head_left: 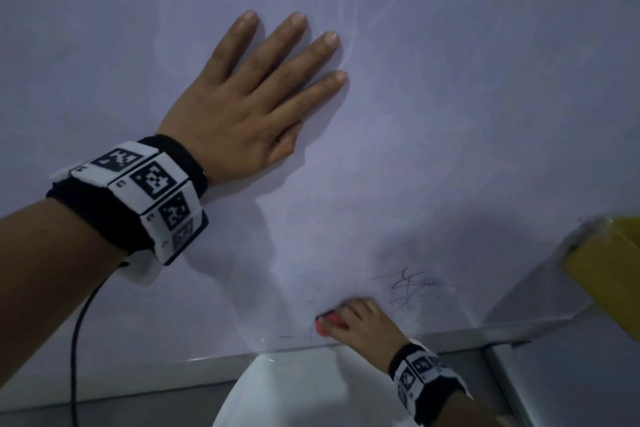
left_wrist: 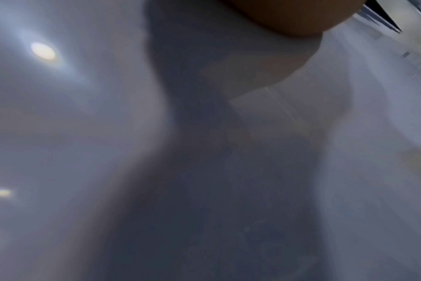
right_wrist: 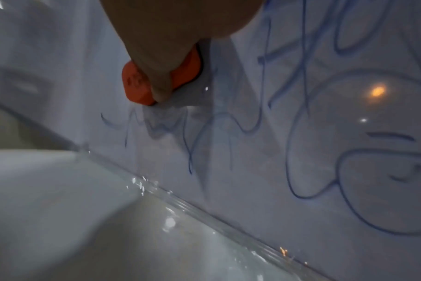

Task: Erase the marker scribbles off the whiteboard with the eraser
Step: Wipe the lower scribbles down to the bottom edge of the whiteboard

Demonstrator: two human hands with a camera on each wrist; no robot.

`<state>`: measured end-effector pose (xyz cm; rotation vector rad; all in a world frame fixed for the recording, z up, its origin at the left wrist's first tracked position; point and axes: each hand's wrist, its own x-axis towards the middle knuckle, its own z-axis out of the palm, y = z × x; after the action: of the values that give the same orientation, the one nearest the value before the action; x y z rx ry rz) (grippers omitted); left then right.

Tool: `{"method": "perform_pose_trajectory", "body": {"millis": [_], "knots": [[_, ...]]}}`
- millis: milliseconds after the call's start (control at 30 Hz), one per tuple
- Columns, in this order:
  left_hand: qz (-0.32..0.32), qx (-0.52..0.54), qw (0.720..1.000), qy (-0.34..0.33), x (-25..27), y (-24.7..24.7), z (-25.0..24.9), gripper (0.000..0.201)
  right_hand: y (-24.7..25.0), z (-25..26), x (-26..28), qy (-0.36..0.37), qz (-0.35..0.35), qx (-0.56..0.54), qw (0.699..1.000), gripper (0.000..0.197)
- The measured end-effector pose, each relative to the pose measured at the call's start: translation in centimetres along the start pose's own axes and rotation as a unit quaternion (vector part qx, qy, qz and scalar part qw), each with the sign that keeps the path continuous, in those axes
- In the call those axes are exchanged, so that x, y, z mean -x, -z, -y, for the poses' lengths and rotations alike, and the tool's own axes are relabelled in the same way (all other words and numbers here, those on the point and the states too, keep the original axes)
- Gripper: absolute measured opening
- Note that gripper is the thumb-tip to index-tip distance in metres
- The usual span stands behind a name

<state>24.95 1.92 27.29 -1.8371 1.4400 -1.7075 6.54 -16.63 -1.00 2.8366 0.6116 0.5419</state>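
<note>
A whiteboard [head_left: 450,115] fills the head view. My left hand [head_left: 249,94] lies flat on it, fingers straight and spread, pressing the board. Low on the board my right hand [head_left: 349,319] grips a small orange-red eraser [head_left: 329,321] and holds it against the surface near the bottom edge. Dark blue marker scribbles [head_left: 412,284] sit just right of and above the eraser. In the right wrist view the eraser [right_wrist: 135,83] is pinched under my fingers, with blue scribbles [right_wrist: 324,123] spreading to its right and below. The left wrist view shows only blurred board [left_wrist: 84,133].
The board's metal bottom frame [head_left: 467,333] runs below the eraser, and in the right wrist view the frame [right_wrist: 204,211] shows as a shiny strip. A yellow object [head_left: 602,270] stands at the right edge. A black cable [head_left: 78,340] hangs from my left wrist.
</note>
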Motion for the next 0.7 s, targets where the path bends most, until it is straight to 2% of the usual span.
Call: {"method": "perform_pose_trajectory", "body": {"millis": [33, 133, 200, 233, 267, 333, 400, 467, 600, 667, 700], "knots": [[-0.001, 0.001, 1.0, -0.003, 0.0, 0.0, -0.1, 0.053, -0.1, 0.0, 0.0, 0.005, -0.01, 0.007, 1.0, 0.047], [0.005, 0.0, 1.0, -0.01, -0.2, 0.1, 0.1, 0.053, 2.5, -0.4, -3.1, -0.053, -0.162, 0.022, 0.985, 0.049], [0.003, 0.004, 1.0, -0.01, -0.2, 0.1, 0.1, 0.053, 3.7, -0.3, -5.0, -0.095, -0.221, 0.003, 0.971, 0.048], [0.002, 0.004, 1.0, -0.01, -0.2, 0.1, 0.1, 0.053, 3.1, 0.2, -5.0, -0.088, -0.218, -0.003, 0.972, 0.048], [0.002, 0.003, 1.0, -0.01, -0.1, 0.1, 0.2, 0.053, 1.8, 0.9, -4.4, -0.063, -0.186, -0.001, 0.98, 0.047], [0.0, 0.002, 1.0, -0.004, -0.1, 0.2, 0.2, 0.053, -2.2, 2.3, -1.7, 0.03, -0.064, 0.01, 0.997, 0.035], [-0.002, 0.007, 1.0, 0.001, -0.1, 0.2, -0.1, 0.052, -4.8, 2.4, 0.5, 0.078, 0.04, 0.025, 0.996, 0.019], [-0.003, 0.01, 1.0, -0.007, -0.3, 0.3, -0.2, 0.052, -4.6, 2.1, 0.1, 0.09, 0.038, 0.021, 0.995, 0.017], [-0.003, 0.007, 1.0, 0.0, -0.3, 0.4, 0.2, 0.05, -1.2, 2.7, -4.1, 0.066, -0.087, -0.001, 0.994, 0.027], [-0.005, 0.007, 1.0, 0.001, -0.3, 0.4, 0.0, 0.05, -1.3, 3.4, -5.6, 0.064, -0.098, 0.008, 0.993, 0.034], [-0.004, 0.01, 1.0, 0.0, -0.4, 0.5, -0.1, 0.05, -1.8, 3.8, -5.7, 0.078, -0.082, 0.011, 0.994, 0.037]]}}
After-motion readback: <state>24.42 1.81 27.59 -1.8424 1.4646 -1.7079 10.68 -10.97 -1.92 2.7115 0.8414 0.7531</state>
